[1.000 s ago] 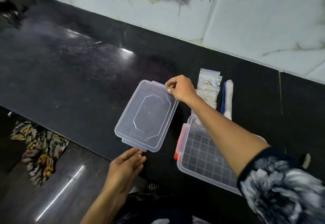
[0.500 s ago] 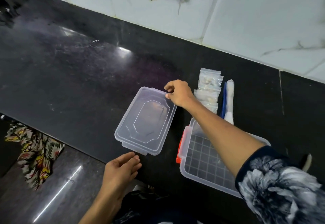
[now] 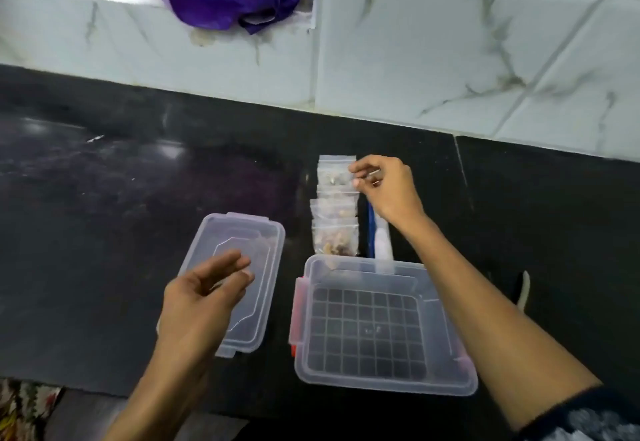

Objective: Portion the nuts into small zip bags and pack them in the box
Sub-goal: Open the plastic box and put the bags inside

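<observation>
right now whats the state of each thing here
box: open, empty, on the counter
lid: off, flat beside the box
zip bags: filled, in a row behind the box
right hand: pinching the farthest bag
left hand: open, holding nothing

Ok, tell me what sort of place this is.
Probably a home kitchen: a dark polished stone counter runs along a wall of white marbled tiles, with a clear food box on it.
</observation>
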`<action>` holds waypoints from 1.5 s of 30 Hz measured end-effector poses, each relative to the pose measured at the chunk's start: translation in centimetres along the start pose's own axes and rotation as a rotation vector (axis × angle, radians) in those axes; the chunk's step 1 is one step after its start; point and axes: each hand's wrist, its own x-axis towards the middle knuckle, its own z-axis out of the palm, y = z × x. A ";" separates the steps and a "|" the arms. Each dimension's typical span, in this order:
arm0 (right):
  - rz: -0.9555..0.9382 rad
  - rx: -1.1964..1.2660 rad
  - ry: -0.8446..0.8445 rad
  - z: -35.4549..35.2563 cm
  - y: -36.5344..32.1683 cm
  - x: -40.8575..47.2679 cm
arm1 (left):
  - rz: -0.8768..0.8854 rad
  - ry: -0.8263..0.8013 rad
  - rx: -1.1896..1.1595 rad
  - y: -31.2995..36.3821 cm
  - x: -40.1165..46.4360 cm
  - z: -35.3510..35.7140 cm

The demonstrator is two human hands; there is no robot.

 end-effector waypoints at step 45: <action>-0.448 -1.083 -0.553 -10.8 7.7 3.3 | 0.437 -0.419 0.955 -0.6 7.1 22.5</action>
